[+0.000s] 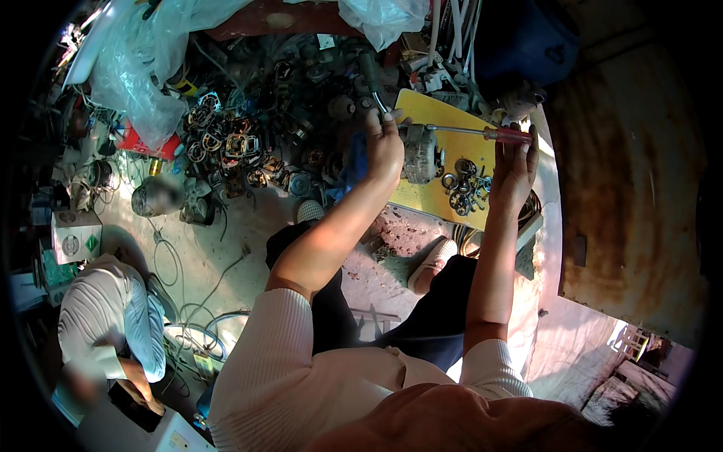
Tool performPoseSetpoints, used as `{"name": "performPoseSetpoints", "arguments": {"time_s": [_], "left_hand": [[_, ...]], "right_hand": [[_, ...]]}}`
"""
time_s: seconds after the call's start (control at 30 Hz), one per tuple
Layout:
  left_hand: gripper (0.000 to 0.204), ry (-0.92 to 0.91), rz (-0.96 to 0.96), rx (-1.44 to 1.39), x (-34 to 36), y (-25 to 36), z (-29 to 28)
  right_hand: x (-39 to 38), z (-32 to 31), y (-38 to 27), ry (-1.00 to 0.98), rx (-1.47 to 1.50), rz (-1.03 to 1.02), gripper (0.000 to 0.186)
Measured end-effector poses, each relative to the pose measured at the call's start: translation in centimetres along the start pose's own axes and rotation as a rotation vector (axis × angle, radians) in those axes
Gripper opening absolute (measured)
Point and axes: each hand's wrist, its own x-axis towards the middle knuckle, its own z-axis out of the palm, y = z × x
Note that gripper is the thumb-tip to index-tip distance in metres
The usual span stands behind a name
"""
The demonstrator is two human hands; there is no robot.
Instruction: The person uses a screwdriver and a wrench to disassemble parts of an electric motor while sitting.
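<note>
Right hand (514, 172) grips the red screwdriver (497, 135), best kept steady at the grey housing's (419, 160) far edge; left hand (385, 154) holds a metal-shafted tool (379, 100).

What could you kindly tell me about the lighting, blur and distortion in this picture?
Head view: black, rounded fisheye rim; head view: bright light on the left forearm and patches of the floor, while the piled parts sit dim; head view: the co-worker's head is smeared by blur, yet the screwdriver shows fairly clearly.
</note>
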Motion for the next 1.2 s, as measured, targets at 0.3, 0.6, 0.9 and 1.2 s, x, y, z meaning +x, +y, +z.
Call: {"name": "performPoseSetpoints", "arguments": {"time_s": [0.3, 0.6, 0.9, 1.2], "left_hand": [[0.022, -0.005, 0.013, 0.024, 0.0, 0.0, -0.1], [0.023, -0.008, 0.005, 0.051, 0.1, -0.2, -0.2], [0.021, 0.009, 0.008, 0.058, -0.2, 0.1, -0.1], [0.020, 0.032, 0.058, 0.126, 0.0, -0.6, -0.3]], "right_hand": [[0.3, -0.5, 0.3, 0.016, -0.103, -0.093, 0.042], [0.3, -1.1, 0.5, 0.099, -0.144, -0.007, 0.041], [-0.5, 0.0, 0.0, 0.211, -0.133, 0.076, 0.041], [0.3, -1.7, 0.8, -0.056, -0.035, -0.058, 0.044]]}}
